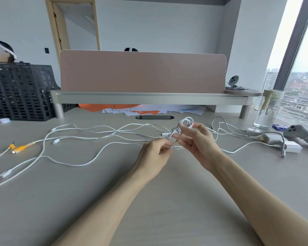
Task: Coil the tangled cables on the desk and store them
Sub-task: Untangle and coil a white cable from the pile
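Above the middle of the desk (167, 192) I hold a small white cable coil (184, 124). My right hand (197, 141) grips its bundled middle, and the loops stand up above my fingers. My left hand (156, 150) pinches a strand of the same cable just below and left of the coil. Several loose white cables (89, 132) lie tangled over the desk to the left. A cable with an orange end (22, 148) lies at the far left. More grey-white cables (228, 130) run off to the right.
A monitor riser (149, 98) with a pink divider (142, 71) crosses the back, with papers (149, 110) under it. A black crate (20, 91) stands back left. At the right are a glass jar (268, 110), a white charger (292, 146) and a grey controller (302, 135).
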